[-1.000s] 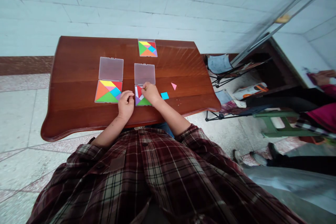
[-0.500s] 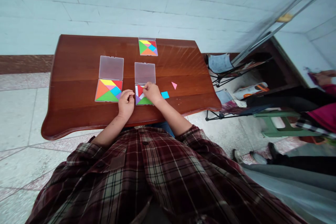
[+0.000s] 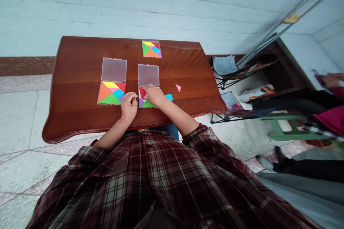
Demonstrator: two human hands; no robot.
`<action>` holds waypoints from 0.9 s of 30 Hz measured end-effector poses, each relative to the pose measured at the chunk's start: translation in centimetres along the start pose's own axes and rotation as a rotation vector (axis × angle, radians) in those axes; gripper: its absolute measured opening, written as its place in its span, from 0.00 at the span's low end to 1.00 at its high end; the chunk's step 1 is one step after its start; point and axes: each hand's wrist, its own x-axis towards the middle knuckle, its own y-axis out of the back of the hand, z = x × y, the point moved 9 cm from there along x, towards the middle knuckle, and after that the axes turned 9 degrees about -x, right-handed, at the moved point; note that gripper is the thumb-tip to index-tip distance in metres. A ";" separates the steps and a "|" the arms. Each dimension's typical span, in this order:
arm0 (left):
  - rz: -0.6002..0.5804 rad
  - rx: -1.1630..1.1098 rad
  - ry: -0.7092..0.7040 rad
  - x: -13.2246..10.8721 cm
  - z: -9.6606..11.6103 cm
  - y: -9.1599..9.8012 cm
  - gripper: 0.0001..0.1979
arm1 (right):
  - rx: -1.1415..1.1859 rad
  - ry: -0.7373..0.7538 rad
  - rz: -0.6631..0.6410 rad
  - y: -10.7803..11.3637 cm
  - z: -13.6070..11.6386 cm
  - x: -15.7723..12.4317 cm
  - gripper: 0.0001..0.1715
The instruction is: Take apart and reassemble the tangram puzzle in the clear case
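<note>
My right hand [image 3: 154,95] is over the middle tangram case, its fingertips on a red tangram triangle [image 3: 142,92]. Green [image 3: 146,104] and purple [image 3: 140,102] pieces show in that case, and a bit of yellow peeks out behind the hand; my fingers cover the rest. Its clear lid [image 3: 148,75] lies folded back on the table. At the case's left side rests my left hand [image 3: 129,105], fingers curled in, with nothing visible in them. A blue square [image 3: 169,97] lies beside my right wrist, partly covered. Farther right is a loose pink triangle [image 3: 178,87].
To the left lies an opened case with a filled tangram [image 3: 110,93], its lid [image 3: 114,69] laid back. Another filled tangram [image 3: 151,49] sits near the wall. The brown table [image 3: 80,118] has a curved front edge. Folding chairs [image 3: 225,65], a green stool [image 3: 288,126] and other people are at right.
My right hand has shifted slightly left, its fingertips now over the red triangle. A little yellow shows behind it, and the blue square is more covered. My left hand stays put.
</note>
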 end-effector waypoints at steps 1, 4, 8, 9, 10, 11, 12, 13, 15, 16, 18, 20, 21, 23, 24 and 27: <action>0.001 0.001 0.001 0.0 0.0 0.0 0.08 | -0.014 0.001 -0.015 0.0 -0.1 0.0 0.24; -0.004 0.002 -0.003 0.0 0.0 0.0 0.08 | -0.032 -0.003 -0.020 0.1 -0.2 -0.1 0.23; -0.009 -0.013 -0.022 0.0 0.0 -0.1 0.07 | -0.053 -0.016 -0.013 0.2 -0.4 -0.5 0.22; -0.008 -0.014 -0.022 0.0 0.0 0.0 0.07 | -0.059 -0.006 -0.002 0.3 -0.5 -0.5 0.24; -0.008 -0.012 -0.022 0.0 -0.1 0.0 0.07 | -0.064 0.015 0.010 0.5 -0.6 -0.5 0.26; -0.009 -0.009 -0.021 0.0 -0.1 0.0 0.07 | -0.069 0.041 0.014 0.6 -0.8 -0.5 0.27; -0.010 -0.006 -0.021 0.0 -0.1 0.0 0.07 | -0.077 0.070 0.006 0.6 -1.0 -0.4 0.28; -0.011 -0.005 -0.022 0.0 -0.1 0.0 0.07 | -0.085 0.098 -0.009 0.6 -1.2 -0.4 0.28; -0.010 -0.004 -0.026 0.0 0.0 0.0 0.07 | -0.109 0.141 -0.048 0.5 -1.4 -0.3 0.25; -0.010 -0.002 -0.027 0.0 0.1 0.0 0.07 | -0.123 0.158 -0.057 0.5 -1.5 -0.2 0.23; -0.009 -0.001 -0.031 0.0 0.2 0.0 0.07 | -0.156 0.184 -0.053 0.5 -1.7 -0.1 0.21; -0.007 -0.003 -0.036 0.0 0.3 0.0 0.07 | -0.189 0.208 -0.042 0.3 -1.7 0.2 0.21; -0.005 -0.004 -0.037 0.0 0.3 0.0 0.08 | -0.199 0.224 -0.036 0.2 -1.7 0.3 0.21; -0.003 -0.003 -0.030 0.0 0.3 0.0 0.07 | -0.201 0.262 -0.027 -0.2 -1.6 0.7 0.23; -0.005 -0.002 -0.024 0.0 0.2 0.0 0.07 | -0.194 0.284 -0.026 -0.4 -1.5 1.0 0.24; -0.015 -0.001 -0.012 0.0 0.1 0.0 0.07 | -0.178 0.340 -0.035 -0.9 -1.1 1.7 0.24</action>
